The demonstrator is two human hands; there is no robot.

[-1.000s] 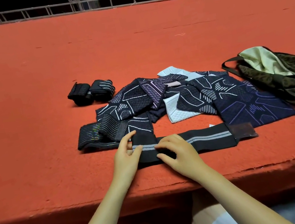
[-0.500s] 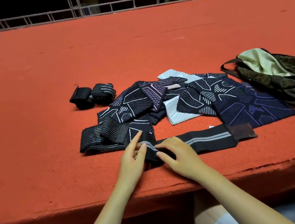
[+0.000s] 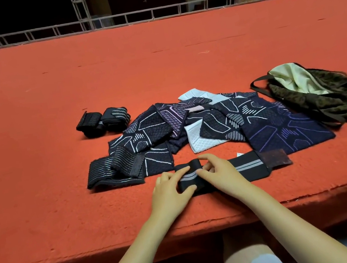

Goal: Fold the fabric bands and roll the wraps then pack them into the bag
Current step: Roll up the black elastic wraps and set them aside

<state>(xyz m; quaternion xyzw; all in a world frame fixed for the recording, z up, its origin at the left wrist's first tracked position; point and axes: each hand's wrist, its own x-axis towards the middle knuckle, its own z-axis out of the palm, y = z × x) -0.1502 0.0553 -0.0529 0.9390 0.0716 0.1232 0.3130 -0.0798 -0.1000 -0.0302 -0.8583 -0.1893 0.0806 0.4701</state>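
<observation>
A long black wrap with a grey stripe (image 3: 247,166) lies along the near edge of the red surface, its left end turned into a small roll (image 3: 189,175). My left hand (image 3: 169,190) grips the roll from the left and my right hand (image 3: 221,174) pinches it from the right. The wrap's dark fastening patch (image 3: 275,157) lies flat at its right end. Behind lie a pile of dark patterned fabric bands (image 3: 213,124), a loose striped wrap (image 3: 114,168) and two rolled wraps (image 3: 102,121). The olive bag (image 3: 328,92) lies open at the right.
The red carpeted platform (image 3: 47,107) stretches far back to a metal rail (image 3: 147,15). Its front edge (image 3: 295,199) runs just below my hands, with my knees under it. A white patterned band (image 3: 201,138) lies within the pile.
The roll at the wrap's left end has grown and travelled to the right; both hands moved right with it. The flat part of the wrap is shorter.
</observation>
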